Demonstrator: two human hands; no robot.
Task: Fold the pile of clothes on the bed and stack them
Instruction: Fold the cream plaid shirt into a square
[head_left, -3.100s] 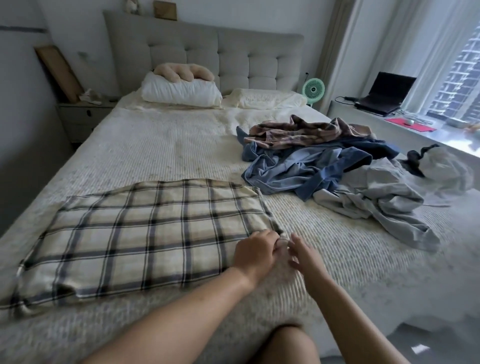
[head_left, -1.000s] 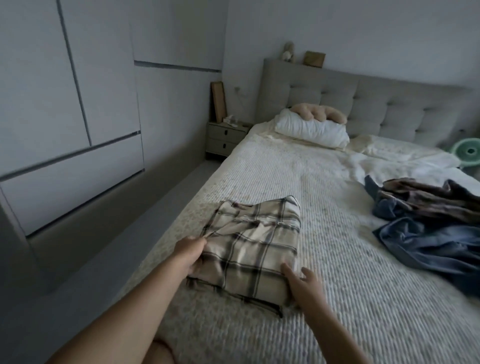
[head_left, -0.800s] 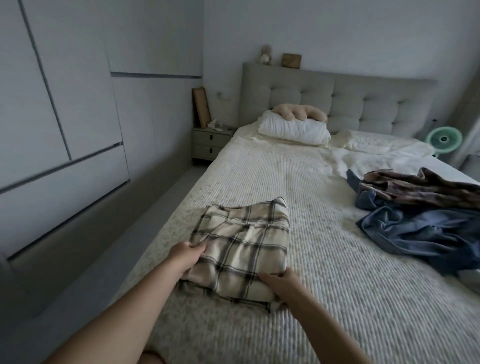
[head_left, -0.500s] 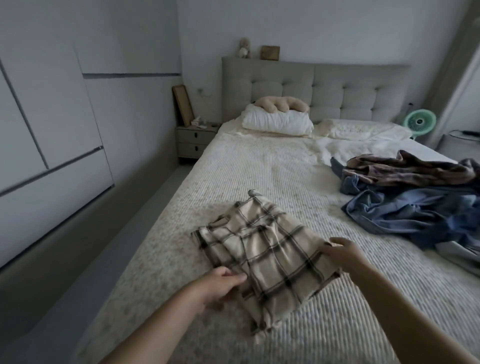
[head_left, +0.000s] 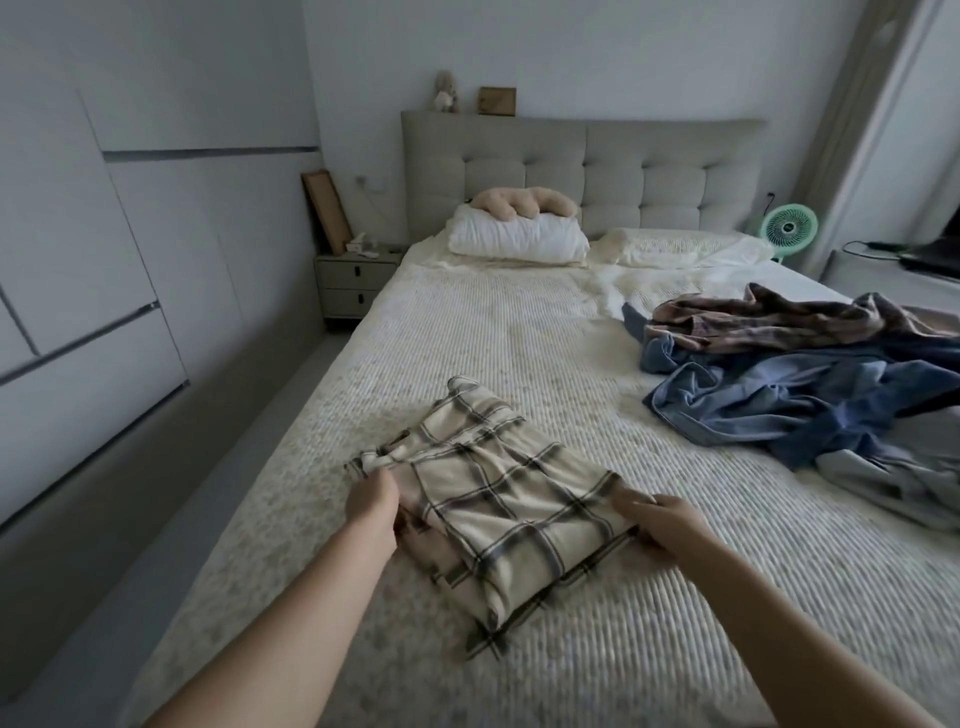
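We grip the folded plaid garment at opposite edges, left hand and right hand; it lies skewed on the bed, the unfolded pile right of it, nearer our right hand.

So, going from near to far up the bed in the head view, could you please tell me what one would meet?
Folded plaid garment, held by the left hand and right hand → white pillow → beige plush cushion → grey tufted headboard.
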